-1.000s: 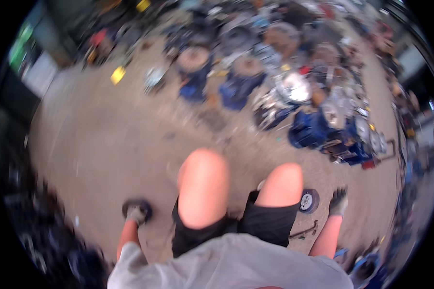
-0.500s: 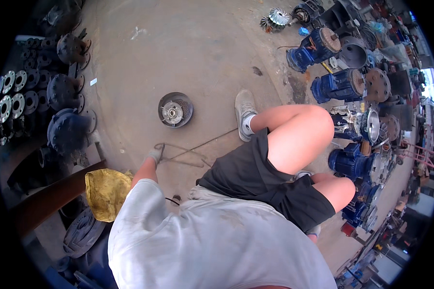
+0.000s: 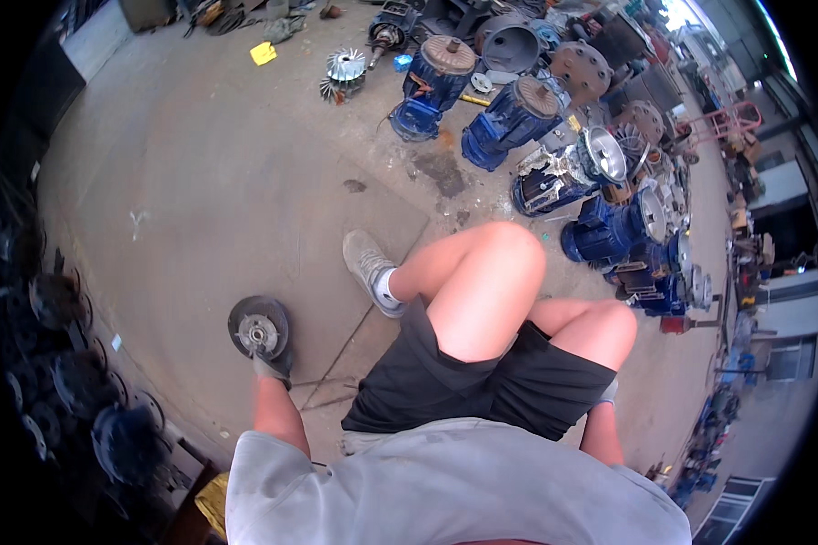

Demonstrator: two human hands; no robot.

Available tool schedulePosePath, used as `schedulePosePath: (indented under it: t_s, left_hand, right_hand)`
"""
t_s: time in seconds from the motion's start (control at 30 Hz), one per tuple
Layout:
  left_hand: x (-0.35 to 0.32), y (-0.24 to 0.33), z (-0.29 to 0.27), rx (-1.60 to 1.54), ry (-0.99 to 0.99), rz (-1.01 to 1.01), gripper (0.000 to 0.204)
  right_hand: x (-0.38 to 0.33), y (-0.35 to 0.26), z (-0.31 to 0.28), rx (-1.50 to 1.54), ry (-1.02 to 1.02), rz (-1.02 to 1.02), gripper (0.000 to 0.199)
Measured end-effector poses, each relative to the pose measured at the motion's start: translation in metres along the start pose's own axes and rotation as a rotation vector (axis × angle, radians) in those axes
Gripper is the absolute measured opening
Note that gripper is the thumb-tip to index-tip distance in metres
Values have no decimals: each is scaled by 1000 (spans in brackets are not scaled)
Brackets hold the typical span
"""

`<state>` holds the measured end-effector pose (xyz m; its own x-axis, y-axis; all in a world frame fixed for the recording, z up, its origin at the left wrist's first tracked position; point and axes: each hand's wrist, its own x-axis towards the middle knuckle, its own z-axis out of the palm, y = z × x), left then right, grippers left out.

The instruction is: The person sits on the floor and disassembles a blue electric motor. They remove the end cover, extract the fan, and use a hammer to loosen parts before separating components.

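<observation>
My left hand (image 3: 269, 368), in a light grey glove, reaches down to the floor at the left. Its fingers close over the near edge of a round metal part, a dark dish-shaped rim (image 3: 241, 316) with a lighter hub (image 3: 258, 332) in its middle. The glove covers part of that near edge. Beside this hand, thin bent metal rods (image 3: 323, 398) lie on the floor. My right hand (image 3: 608, 392), gloved with a blue cuff, is beside my right thigh. Its fingers are mostly hidden behind the leg.
Blue motors (image 3: 509, 123) stand in a row at the right, with flanges and casings behind them. A finned metal wheel (image 3: 345, 65) sits at the far side. Dark flanged housings (image 3: 127, 445) line the left edge. A yellow sack (image 3: 212, 502) is at the lower left.
The view has swung right. My left hand has left the bent rods and come to the round metal part. My right hand now shows beside the thigh.
</observation>
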<state>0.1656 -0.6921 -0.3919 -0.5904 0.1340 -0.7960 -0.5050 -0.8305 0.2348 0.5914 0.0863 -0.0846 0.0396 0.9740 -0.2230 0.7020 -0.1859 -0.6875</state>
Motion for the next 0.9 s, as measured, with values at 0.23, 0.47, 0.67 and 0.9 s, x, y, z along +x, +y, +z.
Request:
schedulePosePath:
  t_s: [0.23, 0.47, 0.67, 0.9]
  left_hand:
    - [25, 27, 51, 330, 358, 65, 33]
    - [143, 35, 184, 275, 117, -115, 35]
    - [275, 149, 412, -532, -188, -709, 35]
    - [359, 130, 762, -1444, -19, -933, 20]
  right_hand:
    - [-45, 108, 17, 95, 110, 301, 67]
    - [-4, 151, 22, -590, -169, 153, 47]
    - [28, 11, 184, -521, -310, 305, 48]
    - [2, -17, 244, -582, -392, 478, 49]
